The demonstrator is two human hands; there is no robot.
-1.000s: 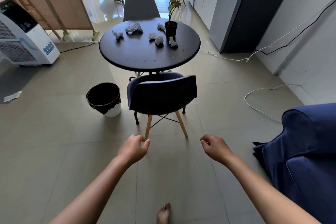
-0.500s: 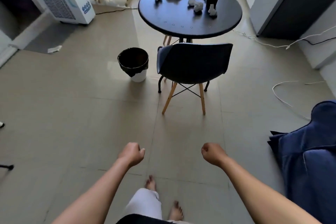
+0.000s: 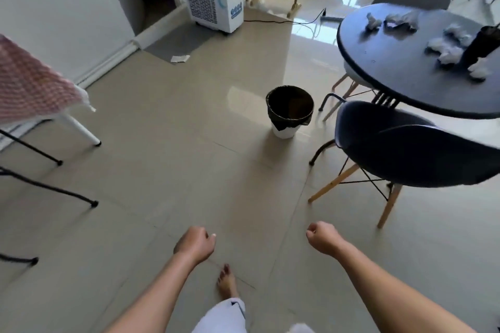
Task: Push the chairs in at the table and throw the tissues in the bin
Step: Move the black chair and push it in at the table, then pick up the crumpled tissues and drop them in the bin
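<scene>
Head view: left hand (image 3: 195, 244) and right hand (image 3: 323, 238), both loosely fisted, empty, forearms outstretched

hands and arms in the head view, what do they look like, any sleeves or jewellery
Both forearms are bare to the frame's bottom edge, with no sleeves. The left hand and right hand show no gloves, watch or rings. A pale nail shows on the left thumb.

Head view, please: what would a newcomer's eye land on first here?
The round dark table at upper right, strewn with crumpled tissues. A dark chair stands pulled out beside it, a black-lined bin on the floor to its left. At the bottom, the left hand and right hand, both loosely fisted.
</scene>
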